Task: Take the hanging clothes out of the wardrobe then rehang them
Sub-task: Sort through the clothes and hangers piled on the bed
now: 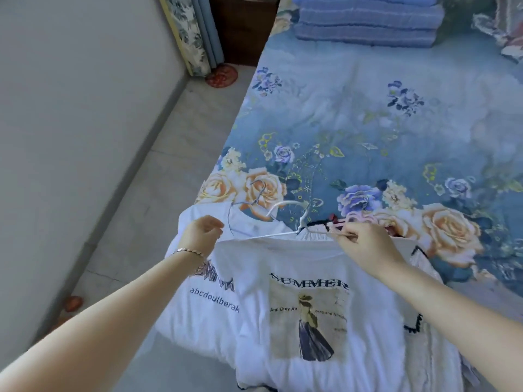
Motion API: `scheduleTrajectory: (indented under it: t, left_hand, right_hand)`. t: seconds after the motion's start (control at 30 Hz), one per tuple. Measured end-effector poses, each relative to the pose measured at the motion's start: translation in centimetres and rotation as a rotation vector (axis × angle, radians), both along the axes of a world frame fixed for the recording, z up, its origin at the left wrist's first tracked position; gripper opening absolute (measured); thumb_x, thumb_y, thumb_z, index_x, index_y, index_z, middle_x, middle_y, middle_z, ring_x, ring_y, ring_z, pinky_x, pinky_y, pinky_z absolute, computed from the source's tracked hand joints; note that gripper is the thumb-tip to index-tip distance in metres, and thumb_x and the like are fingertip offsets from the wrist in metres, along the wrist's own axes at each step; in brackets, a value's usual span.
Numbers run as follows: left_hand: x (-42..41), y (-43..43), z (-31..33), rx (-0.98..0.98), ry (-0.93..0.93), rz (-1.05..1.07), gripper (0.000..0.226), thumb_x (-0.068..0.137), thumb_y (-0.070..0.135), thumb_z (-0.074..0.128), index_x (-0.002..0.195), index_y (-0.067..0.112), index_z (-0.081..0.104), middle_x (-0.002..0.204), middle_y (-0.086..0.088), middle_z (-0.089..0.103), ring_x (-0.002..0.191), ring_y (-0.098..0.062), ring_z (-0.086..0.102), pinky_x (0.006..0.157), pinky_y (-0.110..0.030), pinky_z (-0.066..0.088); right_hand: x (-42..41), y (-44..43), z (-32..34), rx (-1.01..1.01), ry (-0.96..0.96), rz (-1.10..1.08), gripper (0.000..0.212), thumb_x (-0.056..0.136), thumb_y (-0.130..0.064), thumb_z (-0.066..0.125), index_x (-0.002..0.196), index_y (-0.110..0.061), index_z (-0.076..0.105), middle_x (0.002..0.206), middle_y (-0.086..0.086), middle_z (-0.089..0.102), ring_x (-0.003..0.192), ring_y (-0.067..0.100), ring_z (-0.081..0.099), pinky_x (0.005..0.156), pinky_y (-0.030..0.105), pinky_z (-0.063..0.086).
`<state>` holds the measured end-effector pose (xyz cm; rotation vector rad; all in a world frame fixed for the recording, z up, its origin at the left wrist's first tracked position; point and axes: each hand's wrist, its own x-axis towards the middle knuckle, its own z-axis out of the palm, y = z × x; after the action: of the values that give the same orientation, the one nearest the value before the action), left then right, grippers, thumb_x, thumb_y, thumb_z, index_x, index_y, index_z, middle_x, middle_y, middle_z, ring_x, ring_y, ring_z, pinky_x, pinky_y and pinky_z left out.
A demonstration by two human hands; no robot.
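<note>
Where the bed (368, 114) ends at its near left edge, three hung garments lie stacked, and the pile spills over that edge toward the floor (158, 193); uppermost is the white SUMMER T-shirt (308, 321), on a white hanger (285, 203) whose hook points up the bed; under it to the left lies a white lettered T-shirt (209, 304) on a grey wire hanger (256, 200); to the right a pink hanger (358, 217) shows, its garment mostly covered. The right hand (365, 244) is at the SUMMER shirt's right shoulder, its fingers (343, 232) pinched together on a thin arm that looks to be the white hanger's; the left hand (202, 232) hovers at the left shoulder, fingers curled with thumb near forefinger, and whether they hold cloth I cannot tell; a bracelet (188, 251) circles that wrist. Beyond the hooks the floral bedspread lies open as far as a stack of folded blue blankets (368, 21) at the far end; the bed's right side runs out of view. Left of the bed a narrow strip of floor runs between its edge and a pale flat panel (70, 123); a red round thing (222, 76) sits at the strip's far end below a floral curtain (186, 35); an orange thing (73, 302) lies by the panel's foot at the near end.
</note>
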<state>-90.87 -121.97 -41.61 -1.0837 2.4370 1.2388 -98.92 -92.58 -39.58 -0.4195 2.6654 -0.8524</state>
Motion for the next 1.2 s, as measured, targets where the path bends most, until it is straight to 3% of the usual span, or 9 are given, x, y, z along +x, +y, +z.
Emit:
scheduleTrajectory:
  t: [0.1, 0.4, 0.53, 0.7, 0.83, 0.9, 1.0, 1.13, 1.2]
  left_hand:
    - [-3.5, -3.8, -6.3, -0.004, -0.092, -0.082, 0.024, 0.086, -0.001, 0.046, 0.094, 0.013, 0.064, 0.109, -0.013, 0.067, 0.100, -0.029, 0.062, 0.080, -0.026, 0.043]
    - [-10.2, -9.0, -21.7, -0.172, -0.333, -0.324, 0.046, 0.090, 0.009, 0.046, 0.136, 0.014, 0.040, 0.141, -0.006, 0.042, 0.123, -0.026, 0.046, 0.096, -0.034, 0.039]
    - [-13.0, -9.1, -24.8, -0.365, -0.362, -0.546, 0.057, 0.093, 0.020, 0.048, 0.144, 0.019, 0.023, 0.151, 0.001, 0.027, 0.140, -0.021, 0.023, 0.106, -0.040, 0.030]
    - [-14.3, -9.8, -26.7, -0.497, -0.484, -0.706, 0.039, 0.093, 0.032, 0.046, 0.129, 0.017, 0.042, 0.136, -0.003, 0.045, 0.130, -0.023, 0.037, 0.104, -0.039, 0.028]
    - [-14.5, -10.3, -24.9, -0.371, -0.482, -0.717, 0.042, 0.094, 0.044, 0.041, 0.117, 0.013, 0.057, 0.112, -0.008, 0.060, 0.106, -0.028, 0.054, 0.085, -0.032, 0.042]
    - [-14.0, -9.9, -22.1, -0.370, -0.449, -0.669, 0.044, 0.092, 0.052, 0.043, 0.092, 0.012, 0.062, 0.084, -0.004, 0.059, 0.084, -0.025, 0.054, 0.068, -0.028, 0.041]
    - [-12.6, -8.4, -17.0, -0.358, -0.449, -0.559, 0.052, 0.089, 0.057, 0.046, 0.059, 0.014, 0.045, 0.059, -0.001, 0.045, 0.060, -0.017, 0.045, 0.050, -0.024, 0.029]
    - [-9.4, -6.3, -11.0, -0.355, -0.421, -0.410, 0.051, 0.083, 0.057, 0.054, 0.054, 0.016, 0.042, 0.058, 0.000, 0.047, 0.065, -0.023, 0.049, 0.056, -0.023, 0.034]
    - [-7.6, -5.2, -8.0, -0.447, -0.393, -0.384, 0.044, 0.084, 0.054, 0.053, 0.060, 0.018, 0.045, 0.065, 0.002, 0.050, 0.071, -0.023, 0.052, 0.063, -0.023, 0.036]
  right_hand:
    - [-1.8, -1.5, -3.6, -0.034, 0.013, 0.002, 0.058, 0.081, -0.013, 0.068, 0.046, -0.023, 0.023, 0.046, -0.005, 0.021, 0.049, 0.013, 0.023, 0.049, 0.015, 0.025]
    - [-3.2, -2.8, -12.3, -0.060, -0.003, -0.085, 0.035, 0.068, -0.047, 0.049, 0.052, -0.018, 0.038, 0.050, -0.006, 0.031, 0.048, 0.005, 0.025, 0.048, 0.013, 0.022]
    - [-3.1, -3.2, -14.4, -0.038, -0.062, -0.141, 0.039, 0.074, -0.040, 0.061, 0.050, -0.020, 0.037, 0.050, -0.006, 0.034, 0.048, 0.004, 0.029, 0.050, 0.014, 0.025]
    - [-3.0, -3.7, -15.7, -0.027, -0.093, -0.159, 0.056, 0.079, -0.019, 0.072, 0.043, -0.020, 0.029, 0.047, -0.004, 0.030, 0.048, 0.008, 0.028, 0.048, 0.015, 0.024]
    - [-2.9, -3.7, -14.9, -0.005, -0.114, -0.182, 0.049, 0.080, -0.008, 0.070, 0.046, -0.005, 0.035, 0.046, -0.003, 0.024, 0.049, 0.010, 0.029, 0.047, 0.014, 0.026]
    - [-2.8, -3.5, -13.8, 0.003, -0.131, -0.189, 0.046, 0.080, -0.010, 0.070, 0.047, 0.000, 0.038, 0.046, -0.002, 0.025, 0.049, 0.011, 0.029, 0.046, 0.015, 0.025]
    - [-2.3, -2.7, -11.3, 0.005, -0.168, -0.182, 0.042, 0.080, -0.016, 0.069, 0.052, 0.005, 0.046, 0.046, -0.001, 0.026, 0.048, 0.010, 0.029, 0.046, 0.016, 0.025]
    - [-1.6, -0.5, -6.7, -0.021, -0.250, -0.136, 0.035, 0.067, -0.042, 0.063, 0.047, -0.017, 0.049, 0.042, -0.007, 0.032, 0.049, 0.007, 0.033, 0.048, 0.018, 0.024]
    - [-1.4, 1.2, -4.5, -0.033, -0.280, -0.105, 0.032, 0.068, -0.035, 0.065, 0.042, -0.026, 0.047, 0.042, -0.008, 0.034, 0.049, 0.007, 0.035, 0.050, 0.022, 0.022]
